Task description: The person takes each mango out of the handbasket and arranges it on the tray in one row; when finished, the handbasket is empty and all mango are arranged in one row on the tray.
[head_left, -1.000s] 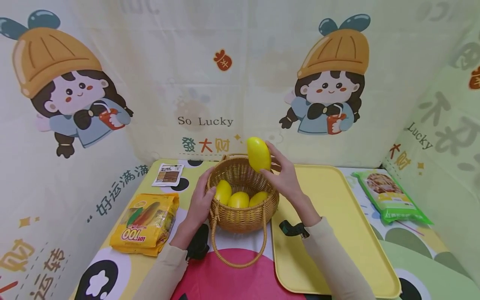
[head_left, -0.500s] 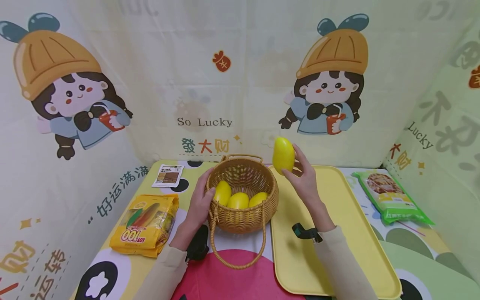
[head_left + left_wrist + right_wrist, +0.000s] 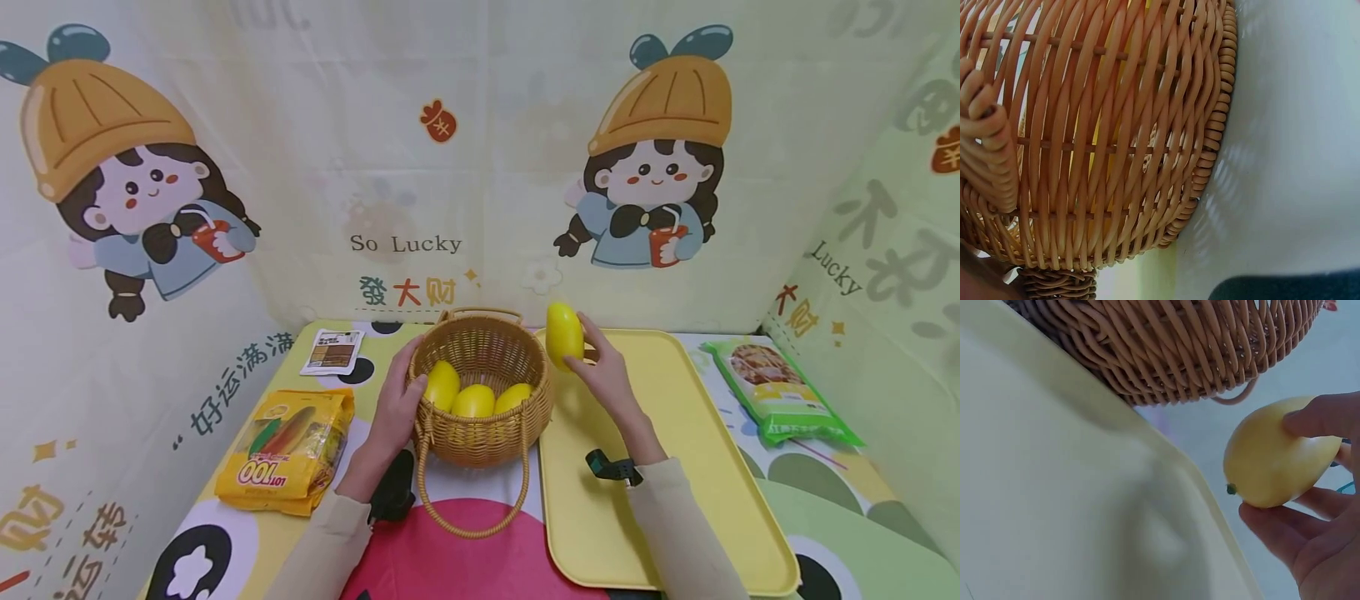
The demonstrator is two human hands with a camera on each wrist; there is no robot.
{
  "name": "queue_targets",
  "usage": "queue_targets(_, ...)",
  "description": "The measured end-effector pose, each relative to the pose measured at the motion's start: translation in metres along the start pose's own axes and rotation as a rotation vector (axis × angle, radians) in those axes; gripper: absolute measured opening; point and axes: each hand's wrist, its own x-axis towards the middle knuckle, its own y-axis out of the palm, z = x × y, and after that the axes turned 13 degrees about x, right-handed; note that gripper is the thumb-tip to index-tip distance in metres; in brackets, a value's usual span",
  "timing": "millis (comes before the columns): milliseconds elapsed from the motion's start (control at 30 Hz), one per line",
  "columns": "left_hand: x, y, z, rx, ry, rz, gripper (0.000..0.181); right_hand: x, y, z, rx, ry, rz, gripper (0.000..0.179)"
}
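Note:
A yellow mango (image 3: 564,336) is pinched upright between the thumb and fingers of my right hand (image 3: 609,371), above the far left corner of the yellow tray (image 3: 637,517). In the right wrist view, a small green stem end shows on the mango (image 3: 1279,453). My left hand (image 3: 393,404) grips the left side of a round wicker basket (image 3: 480,437), its thumb over the rim. Inside the basket, 3 more mangoes (image 3: 474,402) lie along the near side. Close up, the left wrist view shows the basket's weave (image 3: 1116,125), with yellow glimpsed between the strands.
One basket handle (image 3: 480,533) hangs down on the near side; the other handle (image 3: 483,312) stands at the back. An orange snack bag (image 3: 288,450) and a small white packet (image 3: 333,352) lie left. Right of the tray lies a green food package (image 3: 783,392).
My right hand has carried the mango from over the basket rightward to above the tray's far left corner, then lowered it somewhat. The left hand keeps its grip on the basket.

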Motion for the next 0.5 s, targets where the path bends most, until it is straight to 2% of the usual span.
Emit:
queue_targets(267, 0.001, 0.0, 0.001, -0.012, 0.0, 0.006, 0.058, 0.001, 0.003, -0.013, -0.089, 0.152, 0.053, 0.077)
queue_targets(500, 0.0, 0.0, 0.001, -0.016, 0.002, 0.001, 0.058, 0.0, 0.009, -0.021, -0.029, 0.267, 0.041, 0.062)
